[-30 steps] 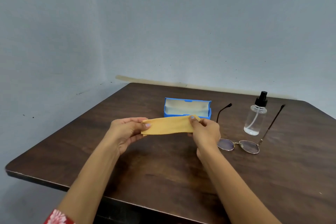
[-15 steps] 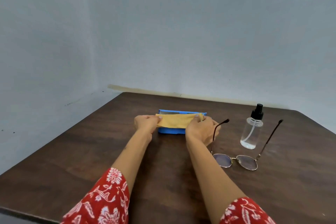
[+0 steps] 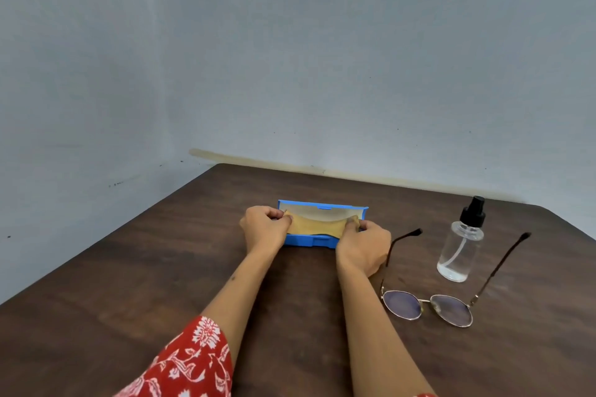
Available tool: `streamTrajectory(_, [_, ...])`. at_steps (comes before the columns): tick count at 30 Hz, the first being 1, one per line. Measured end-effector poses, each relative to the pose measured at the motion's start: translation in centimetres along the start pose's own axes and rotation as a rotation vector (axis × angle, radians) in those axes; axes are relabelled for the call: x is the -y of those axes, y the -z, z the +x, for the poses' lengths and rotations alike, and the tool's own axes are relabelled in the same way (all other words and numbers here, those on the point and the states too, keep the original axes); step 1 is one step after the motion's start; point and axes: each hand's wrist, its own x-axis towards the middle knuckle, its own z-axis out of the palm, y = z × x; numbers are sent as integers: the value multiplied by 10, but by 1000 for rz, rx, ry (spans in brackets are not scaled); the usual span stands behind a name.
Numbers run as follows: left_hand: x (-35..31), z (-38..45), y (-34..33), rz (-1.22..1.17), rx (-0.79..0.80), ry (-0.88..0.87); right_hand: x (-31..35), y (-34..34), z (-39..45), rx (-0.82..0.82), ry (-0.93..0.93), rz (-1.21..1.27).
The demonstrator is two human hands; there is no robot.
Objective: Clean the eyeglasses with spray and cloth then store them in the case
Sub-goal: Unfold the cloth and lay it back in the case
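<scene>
Head view: left hand [image 3: 263, 226] and right hand [image 3: 362, 246] each pinch an end of the yellow cloth [image 3: 317, 225] inside the open blue case [image 3: 322, 240] — eyeglasses [image 3: 429, 304] and spray bottle [image 3: 461, 243] sit right on the table [image 3: 129, 284].

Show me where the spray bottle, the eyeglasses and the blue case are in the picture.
spray bottle [image 3: 459, 251]: head view, on the clear body.
eyeglasses [image 3: 451, 309]: head view, on the right-hand lens.
blue case [image 3: 309, 240]: head view, on the front wall of the open case.

Table [image 3: 129, 300]: case [image 3: 309, 240], eyeglasses [image 3: 429, 304], bottle [image 3: 459, 248].
</scene>
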Motion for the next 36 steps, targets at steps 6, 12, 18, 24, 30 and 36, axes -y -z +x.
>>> streamTrajectory(6, [4,2,4,48,-27,-52,2,3,4,44,-20,-19])
streamTrajectory(12, [6,1,7,95,-35,-111,2,6,9,71,-4,-62])
streamTrajectory(18, [10,1,8,124,-57,-172,2,4,8,84,12,-81])
streamTrajectory(24, [12,2,9,146,-68,-213,0,0,9,85,49,-115])
streamTrajectory(30, [12,1,9,191,-51,-206,-3,-3,10,81,83,-175])
streamTrajectory(36, [13,0,9,182,-51,-215,-5,1,9,58,134,-162])
